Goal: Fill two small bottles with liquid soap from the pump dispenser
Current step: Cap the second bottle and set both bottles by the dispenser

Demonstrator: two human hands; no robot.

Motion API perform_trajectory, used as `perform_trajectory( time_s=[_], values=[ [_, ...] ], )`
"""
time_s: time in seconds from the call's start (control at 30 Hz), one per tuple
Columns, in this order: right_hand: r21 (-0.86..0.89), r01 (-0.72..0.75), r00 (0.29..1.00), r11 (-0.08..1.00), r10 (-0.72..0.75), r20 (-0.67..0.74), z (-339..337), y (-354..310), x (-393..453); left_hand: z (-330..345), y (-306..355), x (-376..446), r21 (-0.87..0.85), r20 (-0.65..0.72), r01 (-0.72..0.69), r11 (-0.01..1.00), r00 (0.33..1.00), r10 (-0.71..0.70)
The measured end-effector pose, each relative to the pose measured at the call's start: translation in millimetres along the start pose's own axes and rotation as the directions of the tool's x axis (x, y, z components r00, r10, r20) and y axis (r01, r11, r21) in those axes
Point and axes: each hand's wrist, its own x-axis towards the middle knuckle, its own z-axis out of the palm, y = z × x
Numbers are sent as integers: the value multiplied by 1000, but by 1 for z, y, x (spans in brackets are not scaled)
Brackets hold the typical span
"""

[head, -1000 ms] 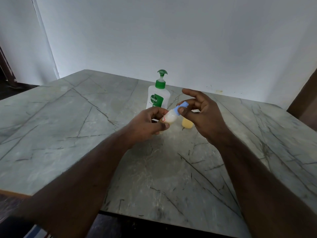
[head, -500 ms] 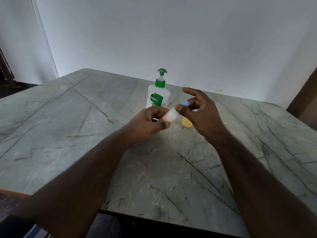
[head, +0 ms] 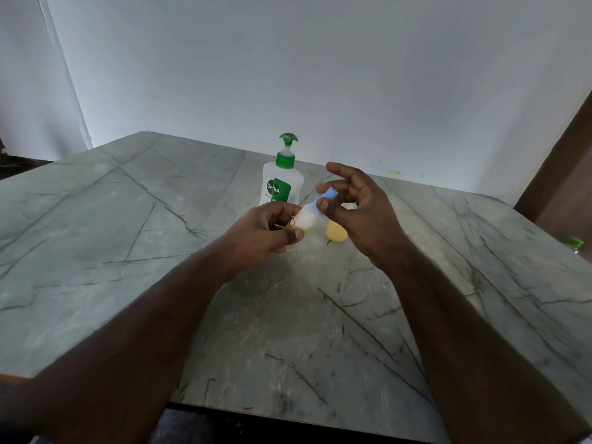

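Observation:
My left hand (head: 266, 233) grips a small white bottle (head: 306, 219), tilted up to the right above the table. My right hand (head: 358, 213) pinches the bottle's blue cap (head: 326, 197) between thumb and fingers. Just behind my hands stands the white pump dispenser (head: 282, 184) with a green pump head and a green label. A second small bottle (head: 336, 234), yellowish, stands on the table under my right hand, and its top is hidden by that hand.
The grey marble-pattern table (head: 288, 331) stands against a white wall. A brown wooden panel (head: 563, 174) rises at the right edge. A small green-capped object (head: 575, 243) shows at the far right table edge.
My right hand's fingers have shifted on the blue cap, with the thumb sliding round it. The left hand and the bottle have stayed almost still.

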Motion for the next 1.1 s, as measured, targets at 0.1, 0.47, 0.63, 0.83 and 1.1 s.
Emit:
perform_trajectory(
  time_s=[0.1,0.47,0.63,0.83,1.1],
  values=[
    [44,-2,999,999,1,34,-6,-1,-1,1,0,-1,-17,13,0,1000,1000,1],
    [246,-98,995,964,94,29,-5,-7,-1,1,6,-7,-169,106,31,985,994,-13],
    [312,-187,963,932,111,246,-5,-3,-4,2,6,-9,-247,227,99,964,973,-41],
    [308,-190,957,932,106,268,2,-4,-4,3,4,-6,-247,208,90,965,977,-38],
    [196,-162,982,967,139,125,16,-7,-6,9,3,-4,-36,4,-21,999,1000,21]
  ],
)
